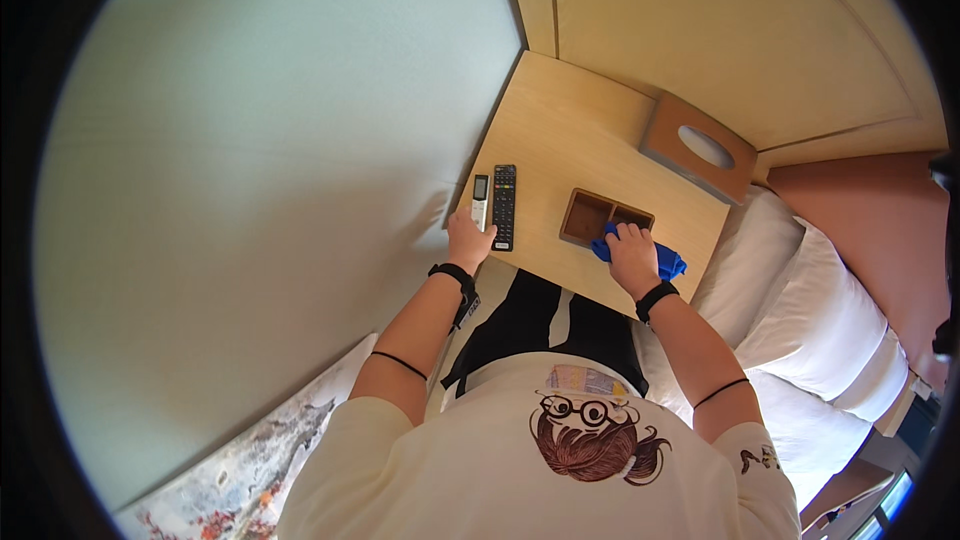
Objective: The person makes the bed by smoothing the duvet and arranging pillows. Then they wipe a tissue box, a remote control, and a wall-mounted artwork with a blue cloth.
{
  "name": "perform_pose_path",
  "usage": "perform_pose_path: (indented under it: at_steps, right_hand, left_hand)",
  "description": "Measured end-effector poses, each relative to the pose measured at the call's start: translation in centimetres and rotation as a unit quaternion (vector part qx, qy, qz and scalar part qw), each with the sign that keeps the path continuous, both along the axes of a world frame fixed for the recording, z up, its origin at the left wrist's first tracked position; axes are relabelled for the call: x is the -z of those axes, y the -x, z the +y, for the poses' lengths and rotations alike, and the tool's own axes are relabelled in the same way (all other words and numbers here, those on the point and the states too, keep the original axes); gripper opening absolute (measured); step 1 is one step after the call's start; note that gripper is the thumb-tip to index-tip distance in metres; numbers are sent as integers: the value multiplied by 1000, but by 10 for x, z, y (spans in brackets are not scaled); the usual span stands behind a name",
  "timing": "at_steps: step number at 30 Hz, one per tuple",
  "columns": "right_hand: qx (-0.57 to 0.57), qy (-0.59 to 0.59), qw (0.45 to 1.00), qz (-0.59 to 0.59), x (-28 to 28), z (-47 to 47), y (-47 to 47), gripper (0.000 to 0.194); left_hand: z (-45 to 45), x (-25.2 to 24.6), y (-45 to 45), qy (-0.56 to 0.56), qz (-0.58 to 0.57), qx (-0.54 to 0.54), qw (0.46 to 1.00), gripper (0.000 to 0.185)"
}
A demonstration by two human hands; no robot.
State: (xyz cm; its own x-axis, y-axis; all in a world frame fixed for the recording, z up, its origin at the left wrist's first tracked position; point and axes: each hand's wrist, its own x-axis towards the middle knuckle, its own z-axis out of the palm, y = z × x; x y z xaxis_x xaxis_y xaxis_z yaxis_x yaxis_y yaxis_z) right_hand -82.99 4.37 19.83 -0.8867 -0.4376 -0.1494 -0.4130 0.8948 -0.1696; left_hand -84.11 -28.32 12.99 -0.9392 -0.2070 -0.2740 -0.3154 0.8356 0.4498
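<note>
My left hand rests at the near end of a white remote control with a small display. Its thumb reaches the side of a black remote control; whether the fingers grip the white one cannot be told. My right hand holds a blue cloth at the near right edge of a two-compartment brown wooden box. Part of the cloth reaches into the right compartment, and the fingers hide some of it. The box and both remotes lie on a light wooden bedside table.
A brown tissue box stands at the table's back right, against the wood panel. White pillows on a bed adjoin the table's right side. A pale wall runs close along the left, with a painting at lower left.
</note>
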Motion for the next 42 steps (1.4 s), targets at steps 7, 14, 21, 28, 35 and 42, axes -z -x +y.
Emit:
perform_pose_path:
  at_steps: [7, 14, 21, 28, 35, 42]
  right_hand:
    - [31, -18, 999, 31, 43, -17, 27, 13]
    - [148, 68, 987, 2, 13, -34, 50, 30]
    - [207, 245, 927, -194, 15, -131, 27, 41]
    - [431, 380, 765, -293, 67, -182, 59, 63]
    - [372, 305, 799, -362, 83, -172, 70, 57]
    - [419, 535, 647, -345, 12, -94, 25, 38]
  left_hand:
    - [3, 8, 28, -57, -59, -40, 996, 63]
    - [2, 6, 44, -58, -78, -22, 995, 75]
    - [-2, 7, 45, -70, -104, -42, 991, 63]
    - [-10, 24, 43, -43, -89, 2, 995, 43]
    - [-15, 33, 41, -140, -131, -6, 981, 41]
    - [31, -54, 55, -250, 1, 27, 968, 52]
